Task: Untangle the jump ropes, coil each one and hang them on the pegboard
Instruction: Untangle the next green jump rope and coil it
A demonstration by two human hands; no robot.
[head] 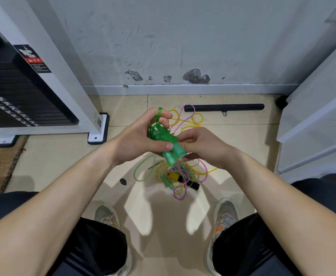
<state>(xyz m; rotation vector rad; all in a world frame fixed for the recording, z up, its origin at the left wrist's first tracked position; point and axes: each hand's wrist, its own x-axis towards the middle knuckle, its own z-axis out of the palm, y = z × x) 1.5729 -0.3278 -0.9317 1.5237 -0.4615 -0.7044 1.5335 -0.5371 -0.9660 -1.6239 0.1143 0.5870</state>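
The left hand (137,140) grips the green handles (164,139). At their 3 o'clock, the right hand (205,146) seems to pinch the top of the tangle (180,176), which hangs toward the floor (63,156) at 6 o'clock. A hard pull could tighten the knots where its cords cross.

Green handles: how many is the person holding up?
2. The green handles sit side by side in the left hand, ends pointing down; the right hand grips them from the other side. The rope tangle on the floor may hide more.
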